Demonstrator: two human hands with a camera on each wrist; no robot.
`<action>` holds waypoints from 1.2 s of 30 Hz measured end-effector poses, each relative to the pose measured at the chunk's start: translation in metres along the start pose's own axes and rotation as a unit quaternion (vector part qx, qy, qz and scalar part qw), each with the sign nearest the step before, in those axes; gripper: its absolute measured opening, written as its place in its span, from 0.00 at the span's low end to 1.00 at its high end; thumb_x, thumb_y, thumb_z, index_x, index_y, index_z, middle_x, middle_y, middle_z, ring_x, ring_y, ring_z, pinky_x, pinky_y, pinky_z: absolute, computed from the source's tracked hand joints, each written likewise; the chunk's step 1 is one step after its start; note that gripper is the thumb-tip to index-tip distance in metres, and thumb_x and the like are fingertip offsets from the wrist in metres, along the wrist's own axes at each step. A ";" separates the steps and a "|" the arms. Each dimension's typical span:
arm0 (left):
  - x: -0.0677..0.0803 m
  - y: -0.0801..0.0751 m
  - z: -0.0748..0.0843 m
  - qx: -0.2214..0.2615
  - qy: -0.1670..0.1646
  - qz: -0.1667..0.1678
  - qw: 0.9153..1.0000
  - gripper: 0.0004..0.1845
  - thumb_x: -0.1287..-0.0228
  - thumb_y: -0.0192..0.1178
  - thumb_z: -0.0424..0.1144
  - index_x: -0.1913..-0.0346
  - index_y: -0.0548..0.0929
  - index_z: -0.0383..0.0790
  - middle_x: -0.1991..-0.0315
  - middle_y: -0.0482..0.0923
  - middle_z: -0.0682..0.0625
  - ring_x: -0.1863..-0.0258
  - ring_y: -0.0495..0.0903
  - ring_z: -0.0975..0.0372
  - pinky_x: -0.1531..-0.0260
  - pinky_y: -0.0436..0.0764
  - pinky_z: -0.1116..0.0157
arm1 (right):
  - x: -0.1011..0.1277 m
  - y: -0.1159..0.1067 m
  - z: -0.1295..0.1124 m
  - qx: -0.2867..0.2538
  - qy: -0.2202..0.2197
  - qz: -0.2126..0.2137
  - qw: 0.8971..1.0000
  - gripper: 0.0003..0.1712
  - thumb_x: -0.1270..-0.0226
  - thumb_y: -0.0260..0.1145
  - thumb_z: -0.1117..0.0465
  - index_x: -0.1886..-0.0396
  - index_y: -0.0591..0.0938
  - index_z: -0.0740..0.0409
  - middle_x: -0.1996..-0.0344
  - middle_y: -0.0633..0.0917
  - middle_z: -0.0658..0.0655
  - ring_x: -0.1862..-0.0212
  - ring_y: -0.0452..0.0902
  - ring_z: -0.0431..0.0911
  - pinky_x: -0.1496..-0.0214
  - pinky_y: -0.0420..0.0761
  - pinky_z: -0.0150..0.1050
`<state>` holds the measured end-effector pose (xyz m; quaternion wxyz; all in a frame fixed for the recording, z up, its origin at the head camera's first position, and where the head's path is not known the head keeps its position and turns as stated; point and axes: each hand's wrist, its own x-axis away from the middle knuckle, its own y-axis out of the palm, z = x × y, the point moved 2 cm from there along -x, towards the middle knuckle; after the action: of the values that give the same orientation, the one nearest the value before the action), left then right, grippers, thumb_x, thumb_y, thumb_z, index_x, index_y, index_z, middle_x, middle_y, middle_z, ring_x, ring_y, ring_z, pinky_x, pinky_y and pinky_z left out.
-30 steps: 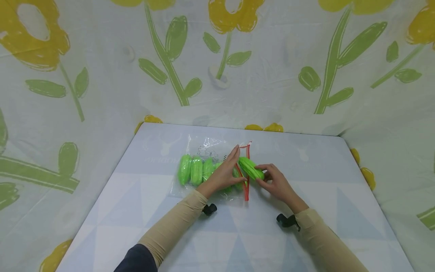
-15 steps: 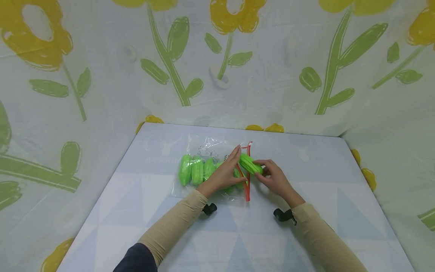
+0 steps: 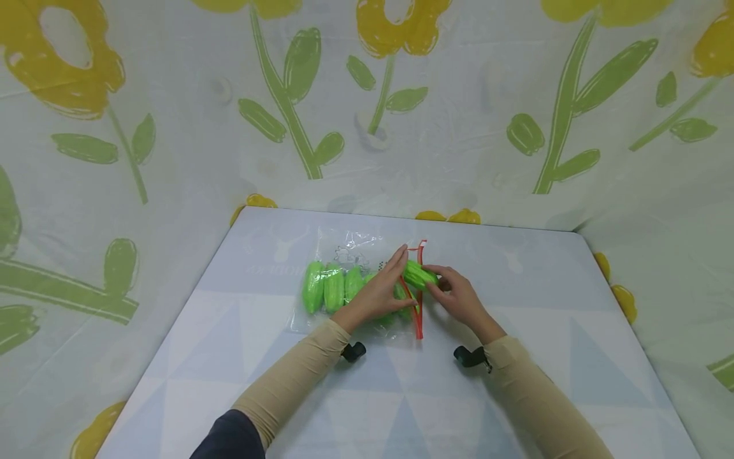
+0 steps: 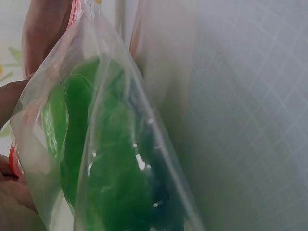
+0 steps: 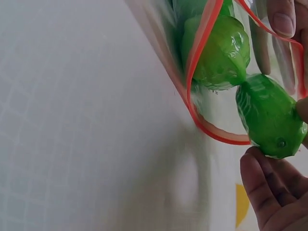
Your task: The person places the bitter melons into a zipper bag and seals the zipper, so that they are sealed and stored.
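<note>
A clear zip bag [image 3: 344, 245] with a red zip rim [image 3: 418, 319] lies on the table and holds several green ridged gourds [image 3: 323, 287]. My left hand [image 3: 390, 284] holds the bag's mouth open, pinching its upper rim. My right hand [image 3: 444, 287] grips one more green gourd [image 3: 420, 275] whose tip sits in the bag's mouth. In the right wrist view this gourd [image 5: 269, 115] crosses the red rim [image 5: 211, 132], next to a gourd inside the bag [image 5: 216, 48]. The left wrist view shows the bag's film [image 4: 120, 91] over the gourds [image 4: 96, 159] up close.
The table [image 3: 516, 268] has a pale blue cover with a triangle pattern. A cloth with yellow flowers and green leaves [image 3: 298, 70] hangs behind and at both sides. Black wrist mounts [image 3: 353, 352] sit under both forearms.
My right hand has carried the green gourd to the left, from just outside the red rim into the bag's mouth. The left hand and the bag have stayed put.
</note>
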<state>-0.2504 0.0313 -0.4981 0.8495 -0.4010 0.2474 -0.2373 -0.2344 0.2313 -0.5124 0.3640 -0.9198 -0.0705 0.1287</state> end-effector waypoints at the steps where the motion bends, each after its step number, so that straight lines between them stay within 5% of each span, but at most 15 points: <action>1: 0.000 0.000 0.000 0.000 0.001 0.000 1.000 0.59 0.51 0.69 0.54 0.26 0.39 0.42 0.26 0.27 0.60 0.28 0.43 0.61 0.36 0.62 0.60 | -0.001 0.001 0.000 -0.004 0.002 0.001 1.000 0.24 0.34 0.60 0.49 0.39 0.72 0.42 0.47 0.77 0.50 0.59 0.77 0.44 0.56 0.80 0.43; 18: 0.000 -0.003 0.002 -0.001 0.008 0.001 1.000 0.58 0.51 0.69 0.53 0.26 0.39 0.41 0.26 0.28 0.59 0.29 0.46 0.61 0.37 0.65 0.61 | -0.004 0.009 0.004 -0.069 0.016 0.030 0.997 0.24 0.36 0.62 0.51 0.44 0.67 0.51 0.45 0.77 0.55 0.52 0.78 0.47 0.51 0.80 0.45; 36: -0.002 -0.001 0.000 -0.008 0.005 0.005 1.000 0.58 0.50 0.69 0.53 0.26 0.40 0.41 0.25 0.31 0.54 0.29 0.48 0.58 0.37 0.64 0.59 | -0.006 0.018 0.008 -0.113 0.022 0.070 0.991 0.24 0.38 0.62 0.46 0.45 0.73 0.48 0.50 0.78 0.49 0.53 0.78 0.45 0.50 0.80 0.43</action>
<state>-0.2517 0.0320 -0.4968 0.8460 -0.4054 0.2558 -0.2335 -0.2418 0.2224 -0.5292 0.2495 -0.9602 -0.0124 0.1250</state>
